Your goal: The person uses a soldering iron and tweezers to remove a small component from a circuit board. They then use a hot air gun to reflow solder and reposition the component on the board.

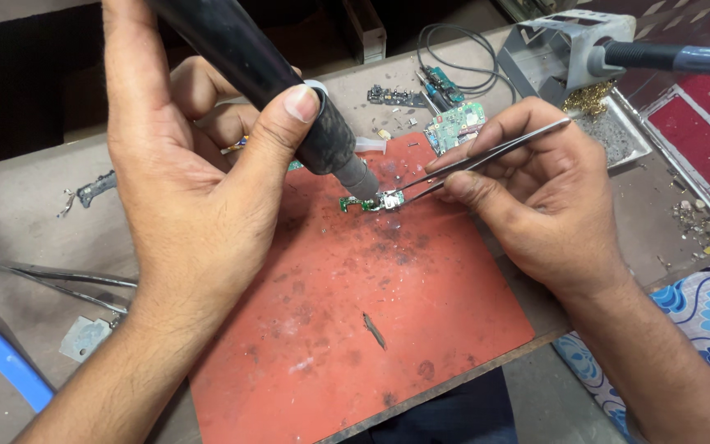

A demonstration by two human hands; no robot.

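Two hands at work over a red silicone mat (355, 329). Left hand (182, 189) wrapped tight around the black barrel of a hot-air handpiece (281, 90), thumb pressed along its side; barrel slants down and to the right, metal nozzle just above the work. Right hand (536, 197) pinches a pair of fine metal tweezers (486, 156), long axis running from upper right down to lower left, tips meeting the work from the right. The work: a small green circuit board (371, 202), lying flat near the mat's upper middle, long axis roughly left to right. It sits between the two hands, below and right of the left thumb, directly left of the right fingertips. Tweezer tips touch its right end; nozzle hangs over its middle. Right hand is the nearer.

Outward: a second pair of tweezers (63, 284) on the bench at left, larger green boards (456, 125) beyond the mat, a soldering-iron stand (564, 53) at upper right with a metal tray (626, 136) just beside it.
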